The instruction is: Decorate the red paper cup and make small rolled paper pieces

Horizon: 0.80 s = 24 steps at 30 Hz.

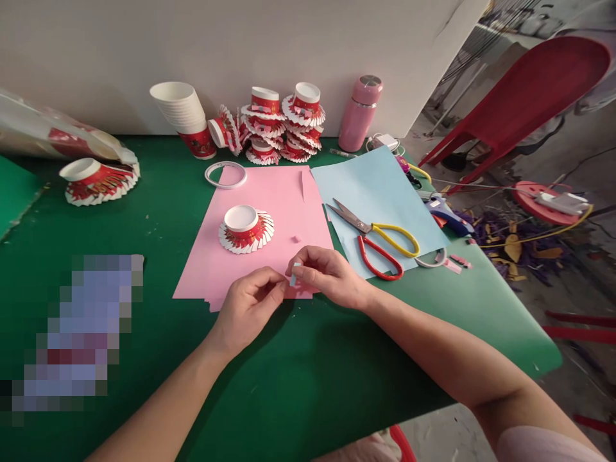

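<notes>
We see both hands meeting over the near edge of the pink paper sheet [269,212], which we use as landmark. Left hand [250,308] and right hand [327,276] are pinched together, fingertips touching, on one small pale-blue paper piece [293,276]. Grip is narrow on both sides: thumb and forefinger closed on the piece. The piece sits just above the sheet's near edge, right of its middle.

On the pink sheet, near its centre: a cut paper cup [246,228], upside down, red-and-white strips fanned out flat around it. A tiny pink scrap [296,239] lies on the sheet to the right of that cup.

Right of the pink sheet, touching or slightly overlapping its edge: a light-blue paper sheet [375,192]. On it lie scissors [375,239] with one yellow and one red handle, blades open, tips pointing toward the pink sheet.

Just past the far-left corner of the pink sheet: a white tape ring [226,174]. Further behind the sheet, at the wall: a stack of plain paper cups [185,115] lying tilted, a pile of finished fanned cups [279,125], and a pink thermos bottle [360,114], upright.

Well left of the pink sheet: another fanned cup [99,181] on the green table [337,372]. Beyond the blue sheet's right edge: a blue glue gun [447,215], partly hidden.
</notes>
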Motion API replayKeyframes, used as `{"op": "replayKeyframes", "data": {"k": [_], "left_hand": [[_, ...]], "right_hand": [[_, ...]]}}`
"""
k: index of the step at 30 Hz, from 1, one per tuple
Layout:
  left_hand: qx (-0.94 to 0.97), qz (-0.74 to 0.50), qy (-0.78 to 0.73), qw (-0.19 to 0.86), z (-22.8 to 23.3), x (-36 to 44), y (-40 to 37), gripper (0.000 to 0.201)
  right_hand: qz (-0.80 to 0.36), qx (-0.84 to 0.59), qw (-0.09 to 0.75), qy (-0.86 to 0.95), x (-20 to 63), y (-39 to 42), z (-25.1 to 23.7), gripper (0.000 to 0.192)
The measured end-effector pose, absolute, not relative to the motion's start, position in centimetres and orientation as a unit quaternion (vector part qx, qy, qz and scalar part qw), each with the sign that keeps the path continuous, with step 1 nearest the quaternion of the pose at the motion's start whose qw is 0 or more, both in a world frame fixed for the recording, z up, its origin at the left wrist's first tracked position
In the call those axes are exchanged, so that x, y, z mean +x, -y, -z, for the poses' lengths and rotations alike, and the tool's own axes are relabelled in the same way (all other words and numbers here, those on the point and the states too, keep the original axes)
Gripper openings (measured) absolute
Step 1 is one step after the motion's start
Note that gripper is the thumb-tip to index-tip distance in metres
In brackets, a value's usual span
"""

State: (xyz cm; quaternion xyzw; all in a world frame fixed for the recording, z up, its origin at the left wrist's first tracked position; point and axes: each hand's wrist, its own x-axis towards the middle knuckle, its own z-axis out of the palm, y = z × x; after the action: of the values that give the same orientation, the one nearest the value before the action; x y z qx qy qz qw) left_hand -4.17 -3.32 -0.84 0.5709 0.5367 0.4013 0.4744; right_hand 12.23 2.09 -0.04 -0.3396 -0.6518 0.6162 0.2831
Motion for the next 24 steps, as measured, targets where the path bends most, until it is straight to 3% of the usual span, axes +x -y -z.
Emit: {"op": "replayKeyframes", "data": {"k": [5, 10, 24], "left_hand": [[0.564, -0.404, -0.518, 0.5, 0.45, -4.22, 3.18, 0.018], [0.562, -0.392, -0.511, 0.519, 0.34, -4.09, 3.2, 0.017], [0.553, -0.368, -0.51, 0.546, 0.46, -4.43, 2.97, 0.024]], "right_hand": [[-0.614, -0.335, 0.262, 0.665, 12.2, -2.19, -0.03, 0.021], [-0.54, -0.352, 0.255, 0.721, 12.19, -2.12, -0.3, 0.013], [-0.433, -0.319, 0.302, 0.787, 12.1, -1.81, 0.32, 0.009]]}}
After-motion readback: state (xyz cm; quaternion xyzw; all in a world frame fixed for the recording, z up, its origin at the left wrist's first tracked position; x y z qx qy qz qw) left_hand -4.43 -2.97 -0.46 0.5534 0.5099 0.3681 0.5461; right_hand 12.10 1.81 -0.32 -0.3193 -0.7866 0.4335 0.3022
